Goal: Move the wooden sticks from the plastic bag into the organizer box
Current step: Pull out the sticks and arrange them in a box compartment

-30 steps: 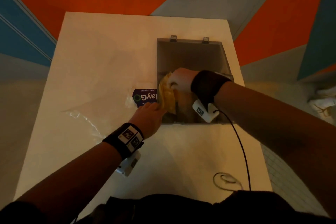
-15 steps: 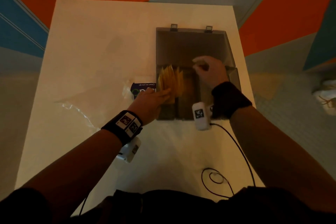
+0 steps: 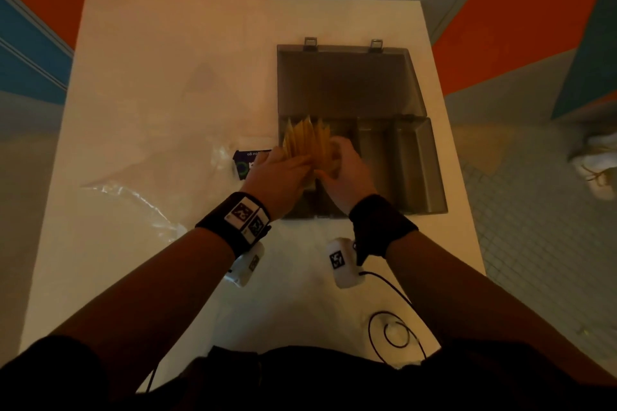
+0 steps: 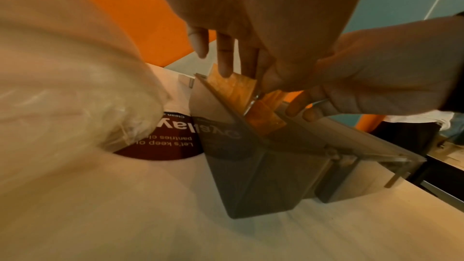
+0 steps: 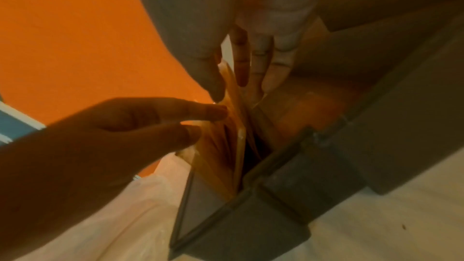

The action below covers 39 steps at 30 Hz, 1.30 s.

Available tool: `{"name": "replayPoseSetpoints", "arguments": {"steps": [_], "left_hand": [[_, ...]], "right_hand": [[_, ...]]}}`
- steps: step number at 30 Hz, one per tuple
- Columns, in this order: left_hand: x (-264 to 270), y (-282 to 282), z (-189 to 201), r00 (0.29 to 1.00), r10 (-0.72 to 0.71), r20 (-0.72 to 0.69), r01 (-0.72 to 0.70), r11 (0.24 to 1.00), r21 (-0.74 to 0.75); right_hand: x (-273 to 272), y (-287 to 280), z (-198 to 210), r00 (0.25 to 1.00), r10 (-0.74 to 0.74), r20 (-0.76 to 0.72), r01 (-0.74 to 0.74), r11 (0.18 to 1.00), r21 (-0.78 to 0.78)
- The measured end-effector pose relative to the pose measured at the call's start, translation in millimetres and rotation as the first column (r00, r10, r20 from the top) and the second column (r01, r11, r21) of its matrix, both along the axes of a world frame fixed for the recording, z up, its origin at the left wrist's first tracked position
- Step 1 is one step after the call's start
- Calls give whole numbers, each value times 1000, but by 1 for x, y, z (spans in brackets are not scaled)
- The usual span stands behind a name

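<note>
Sticks (image 3: 305, 140) stand fanned and tilted in the leftmost compartment of the open grey box (image 3: 414, 177), which sits at 1 o'clock on the desk (image 3: 167, 77). Both hands flank them: the left hand (image 3: 278, 177) presses straight fingers against their 9 o'clock side, the right hand (image 3: 347, 173) touches the 3 o'clock side, fingers extended. A crumpled bag (image 3: 140, 197) lies at 9 o'clock, just beside the box.

Head view: high, looking steeply down over the white worktop (image 3: 167, 77), whole organizer box (image 3: 417, 177) in frame. 2 wrist views: very close, low near the worktop, facing along the fingers. All 3 share the box's leftmost compartment and the wooden sticks (image 3: 305, 140).
</note>
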State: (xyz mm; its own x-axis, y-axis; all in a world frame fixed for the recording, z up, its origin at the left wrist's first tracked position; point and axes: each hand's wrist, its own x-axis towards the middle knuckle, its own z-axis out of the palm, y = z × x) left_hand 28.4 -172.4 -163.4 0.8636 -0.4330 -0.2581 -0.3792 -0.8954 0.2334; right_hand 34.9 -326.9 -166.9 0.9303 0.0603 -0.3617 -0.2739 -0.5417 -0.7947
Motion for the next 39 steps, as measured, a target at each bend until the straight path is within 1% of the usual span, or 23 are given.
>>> {"name": "replayPoseSetpoints", "arguments": {"steps": [2, 4, 6, 8, 10, 12, 13, 15, 17, 19, 21, 23, 25, 26, 27, 29, 30, 31, 34, 37, 39], "left_hand": [[-4, 2, -2, 999, 31, 20, -31, 1000, -1], [-7, 6, -4, 999, 48, 23, -48, 999, -9], [-9, 9, -5, 999, 48, 13, -47, 998, -43], [-10, 12, -3, 998, 67, -2, -67, 992, -111], [-11, 14, -1, 995, 100, -1, -99, 981, -166], [-11, 14, 0, 991, 130, 13, -124, 967, -223], [-11, 14, 1, 991, 128, 25, -118, 962, -245], [-11, 12, 3, 996, 68, 61, -50, 963, -265], [-14, 10, 3, 994, -17, 108, 46, 961, -274], [-17, 7, 1, 989, -77, 126, 106, 965, -240], [-19, 6, -2, 996, -64, 67, 76, 979, -190], [-18, 8, -5, 1000, -10, 25, 14, 987, -157], [-18, 12, -8, 1000, 14, 26, -10, 991, -131], [-18, 14, -9, 999, 18, 34, -14, 992, -128], [-18, 15, -10, 999, 21, 44, -15, 992, -127], [-18, 14, -10, 998, 32, 48, -27, 993, -115], [-18, 14, -10, 998, 46, 40, -41, 993, -113], [-18, 13, -10, 997, 64, 35, -59, 991, -120], [-20, 14, -8, 994, 100, 33, -93, 983, -155], [-22, 17, -9, 993, 109, 31, -102, 978, -180], [-23, 17, -11, 993, 114, 22, -108, 977, -182]], "right_hand": [[6, 3, 1, 1000, -16, -12, 16, 999, -31], [13, 3, 5, 1000, -24, 9, 25, 996, -87], [24, 2, 11, 1000, 13, 14, -10, 988, -157], [38, 2, 20, 996, 80, 26, -72, 968, -239], [54, 3, 26, 979, 205, 9, -188, 913, -361], [68, 6, 29, 947, 315, -62, -309, 837, -451], [74, 9, 28, 937, 332, -110, -343, 816, -466], [82, 15, 27, 930, 326, -171, -367, 792, -487], [87, 21, 22, 927, 330, -177, -374, 792, -483], [89, 25, 18, 947, 299, -120, -322, 864, -388], [88, 23, 17, 975, 207, -79, -220, 942, -252], [86, 16, 18, 993, 119, -20, -120, 975, -188], [82, 7, 20, 992, 83, 91, -61, 973, -220], [78, 4, 21, 989, 89, 118, -60, 971, -230], [72, 3, 23, 988, 108, 108, -81, 969, -232], [59, 6, 21, 986, 165, 15, -158, 963, -219], [53, 8, 18, 986, 167, -27, -169, 963, -210], [49, 10, 15, 989, 146, -35, -150, 968, -200], [47, 13, 16, 996, 86, 32, -77, 973, -218], [60, 9, 25, 982, 162, 96, -123, 939, -321], [71, 10, 29, 962, 271, 43, -231, 883, -409]]}}
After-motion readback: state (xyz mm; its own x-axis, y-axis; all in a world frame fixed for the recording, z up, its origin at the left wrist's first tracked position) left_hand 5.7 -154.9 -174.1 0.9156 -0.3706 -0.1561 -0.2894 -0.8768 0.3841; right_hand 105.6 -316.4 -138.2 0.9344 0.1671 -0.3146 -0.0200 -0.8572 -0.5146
